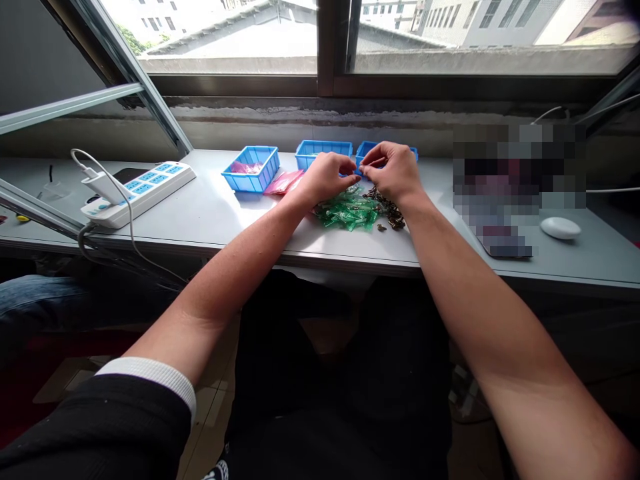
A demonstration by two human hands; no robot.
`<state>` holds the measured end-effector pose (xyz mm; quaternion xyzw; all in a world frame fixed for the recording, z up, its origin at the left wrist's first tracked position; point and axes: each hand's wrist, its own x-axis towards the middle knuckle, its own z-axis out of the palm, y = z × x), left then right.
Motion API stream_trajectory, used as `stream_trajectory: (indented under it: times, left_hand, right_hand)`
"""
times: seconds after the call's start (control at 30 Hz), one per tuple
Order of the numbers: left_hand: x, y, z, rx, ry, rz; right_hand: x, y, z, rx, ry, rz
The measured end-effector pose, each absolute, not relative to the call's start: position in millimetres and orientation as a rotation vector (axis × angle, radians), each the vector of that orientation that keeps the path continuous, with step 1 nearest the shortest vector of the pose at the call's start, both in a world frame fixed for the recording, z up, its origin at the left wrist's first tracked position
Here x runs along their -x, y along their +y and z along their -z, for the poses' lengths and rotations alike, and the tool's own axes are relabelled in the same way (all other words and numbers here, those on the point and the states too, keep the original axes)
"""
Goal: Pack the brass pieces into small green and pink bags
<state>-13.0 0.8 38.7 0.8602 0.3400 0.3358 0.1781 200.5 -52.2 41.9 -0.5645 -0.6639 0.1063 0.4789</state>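
Observation:
Above a heap of small green plastic pieces point(350, 212), my left hand point(330, 175) is closed in a pinch, its fingertips close to those of my right hand point(393, 170). The right hand pinches too, thumb against forefinger. Whatever lies in either pinch is too small to make out. To the right of the green heap, partly under my right hand, are dark bronze-coloured small parts point(395, 217). Behind the hands stand two blue baskets, a middle one point(324, 148) and a right one point(367, 148) partly covered by my right hand.
A left blue basket point(250, 180) holds pink packets, with more pink packets point(284, 183) beside it. On the left lies a white power strip point(145, 193) with a plugged-in cable. A white mouse point(561, 228) sits at right near a blurred-out object. Metal frame bars point(143, 80) rise at left.

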Motion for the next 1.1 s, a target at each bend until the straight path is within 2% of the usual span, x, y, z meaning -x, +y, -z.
stream_trajectory:
  times: [0.4, 0.8, 1.1]
  left_hand:
    - [11.4, 5.5, -41.3, -2.334, 0.902, -1.103]
    - [11.2, 12.0, -33.0, -2.299, 0.824, -1.238]
    - [9.2, 1.4, -41.8, -2.263, 0.89, -1.13]
  right_hand:
    - [-194.5, -59.2, -47.1, 1.238, -1.453, -0.554]
    - [-198.2, -65.8, -49.7, 1.229, -1.439, -0.687]
    - [-200.1, -60.6, -43.5, 1.334, -1.547, -0.535]
